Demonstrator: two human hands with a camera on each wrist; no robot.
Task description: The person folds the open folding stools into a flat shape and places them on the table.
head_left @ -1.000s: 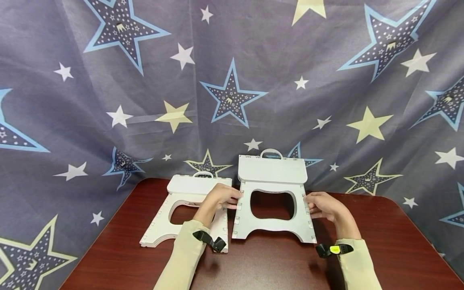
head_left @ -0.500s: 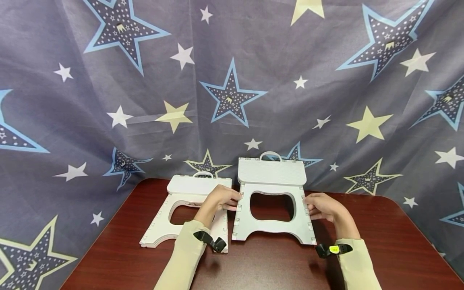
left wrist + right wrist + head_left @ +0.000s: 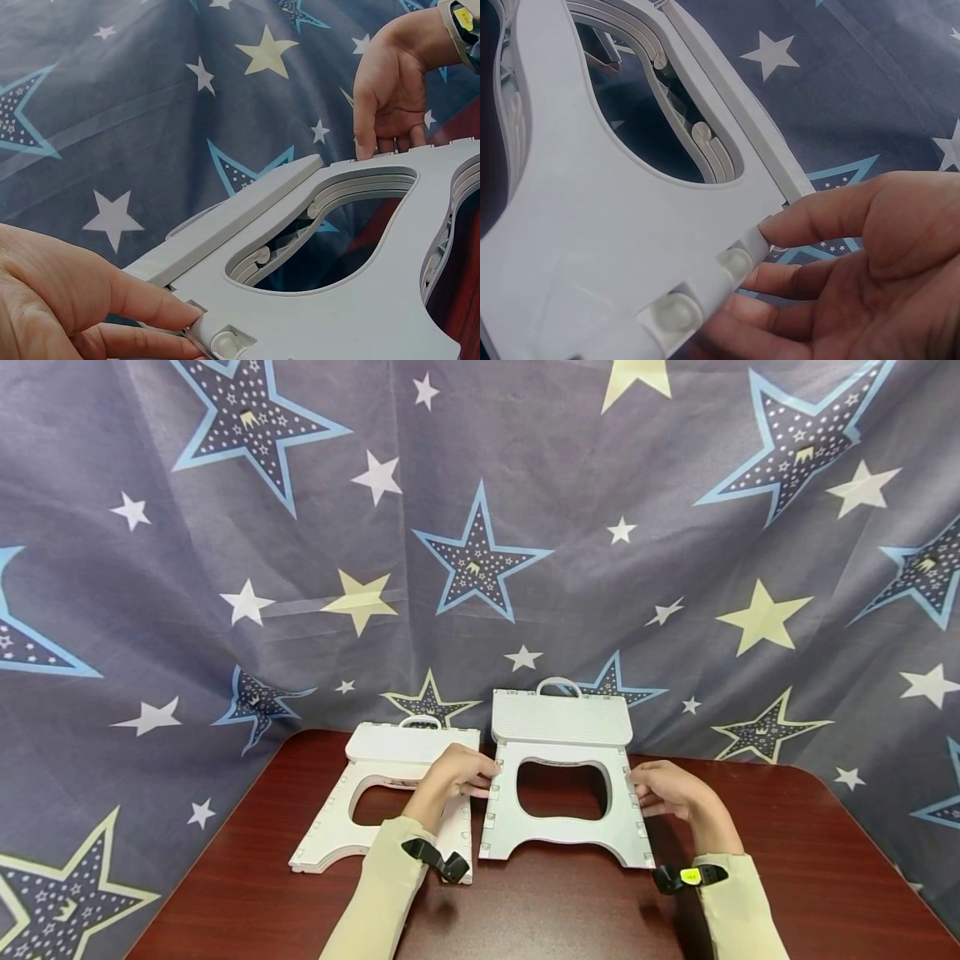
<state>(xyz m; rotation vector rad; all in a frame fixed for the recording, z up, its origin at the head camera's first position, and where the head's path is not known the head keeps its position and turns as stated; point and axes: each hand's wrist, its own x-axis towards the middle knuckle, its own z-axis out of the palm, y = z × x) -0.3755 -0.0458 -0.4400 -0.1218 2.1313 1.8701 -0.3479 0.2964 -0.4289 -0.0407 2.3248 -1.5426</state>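
Observation:
A white folding step stool (image 3: 562, 718), folded flat, is held between both hands with its handle end away from the body. My left hand (image 3: 453, 772) pinches its left side edge near mid-height. On the opposite edge, my right hand (image 3: 667, 789) grips with thumb on the front face and fingers behind. The left wrist view shows thumb and finger of the left hand (image 3: 75, 292) at the hinged rim. In the right wrist view, the right hand (image 3: 855, 270) has its thumb tip on the edge beside round hinge pegs. A second white folded stool (image 3: 397, 745) lies to the left.
Both stools are over a dark red wooden table (image 3: 555, 902). Behind it hangs a grey cloth (image 3: 585, 585) printed with stars, close to the held stool's handle. The left forearm passes over the second stool's right side.
The handle end of the held stool has sunk a little, and its near edge has shifted slightly toward the body. Both hands keep their hold, almost unmoved. The second stool stays put.

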